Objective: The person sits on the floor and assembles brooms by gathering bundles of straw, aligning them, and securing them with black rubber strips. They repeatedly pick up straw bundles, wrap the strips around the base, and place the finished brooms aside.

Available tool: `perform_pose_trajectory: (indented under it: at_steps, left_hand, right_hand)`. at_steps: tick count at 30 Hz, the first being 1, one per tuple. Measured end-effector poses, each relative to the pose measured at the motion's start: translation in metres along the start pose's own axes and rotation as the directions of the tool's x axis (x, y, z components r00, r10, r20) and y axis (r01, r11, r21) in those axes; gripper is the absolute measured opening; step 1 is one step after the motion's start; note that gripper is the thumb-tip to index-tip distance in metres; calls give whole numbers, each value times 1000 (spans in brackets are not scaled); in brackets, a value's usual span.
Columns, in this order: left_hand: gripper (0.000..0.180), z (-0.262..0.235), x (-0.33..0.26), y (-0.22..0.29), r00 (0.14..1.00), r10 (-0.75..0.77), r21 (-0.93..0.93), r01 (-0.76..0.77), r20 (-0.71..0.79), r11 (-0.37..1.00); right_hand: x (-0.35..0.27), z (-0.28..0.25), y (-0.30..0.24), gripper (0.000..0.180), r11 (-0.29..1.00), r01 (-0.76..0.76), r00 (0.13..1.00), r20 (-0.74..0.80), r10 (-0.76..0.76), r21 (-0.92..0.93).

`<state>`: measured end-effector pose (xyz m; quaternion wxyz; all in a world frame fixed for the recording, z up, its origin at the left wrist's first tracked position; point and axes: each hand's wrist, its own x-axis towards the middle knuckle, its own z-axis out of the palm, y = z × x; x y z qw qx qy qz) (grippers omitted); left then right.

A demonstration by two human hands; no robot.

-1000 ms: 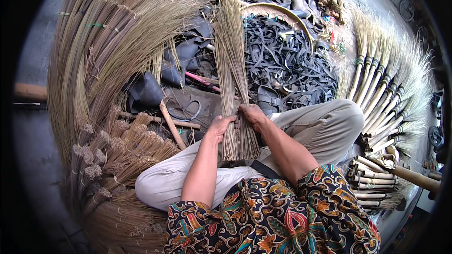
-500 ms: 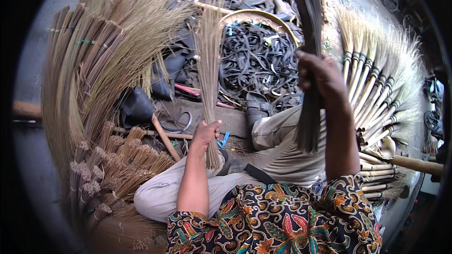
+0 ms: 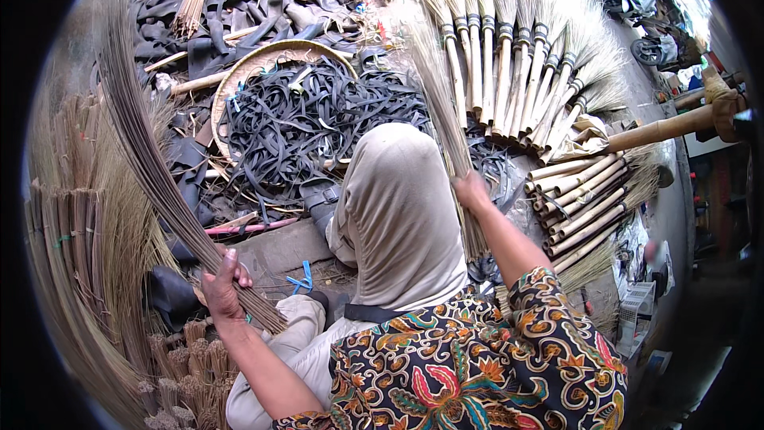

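Observation:
A long, bent bundle of dark brown stalks [image 3: 163,167] runs up to the far left. My left hand [image 3: 225,287] is closed around it close to its cut lower end, thumb raised. To the right of my raised knee, my right hand [image 3: 472,191] grips a paler bundle of grass stalks [image 3: 446,123], which stands nearly upright with its feathery top away from me. The right fingers are partly hidden behind that bundle and the hand. The two bundles are apart.
My knee [image 3: 402,215] in beige trousers rises between the hands. Beyond it, a round woven tray [image 3: 227,103] holds black rubber strips [image 3: 310,111]. Finished brooms [image 3: 505,72] fan out at right, beside bamboo handles [image 3: 581,199]. Grass bundles [image 3: 79,247] crowd the left. A blue strip [image 3: 301,279] lies nearer.
The view has turned. My right hand has come down from its raised position, and my hands are farther apart. The darker bundle now shows in my left hand, the paler one in my right.

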<state>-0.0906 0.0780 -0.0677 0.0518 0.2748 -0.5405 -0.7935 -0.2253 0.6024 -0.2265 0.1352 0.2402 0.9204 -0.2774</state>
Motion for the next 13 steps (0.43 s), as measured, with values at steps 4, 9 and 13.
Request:
perform_pose_trajectory:
  at_steps: [4, 9, 13]
  left_hand:
    - [26, 13, -8, 15, 998, 31, 72, -34, 49, 997]
    - [28, 32, -12, 18, 989, -29, 222, -4, 145, 975]
    - [27, 42, -16, 15, 983, -36, 267, -14, 179, 964]
  right_hand:
    - [-8, 68, 67, 72, 974, -87, 981, 155, 120, -208]
    - [19, -15, -20, 94, 941, 203, 979, -75, -189, 273]
    - [-38, -100, -212, 100, 575, 567, 812, -282, -511, 590]
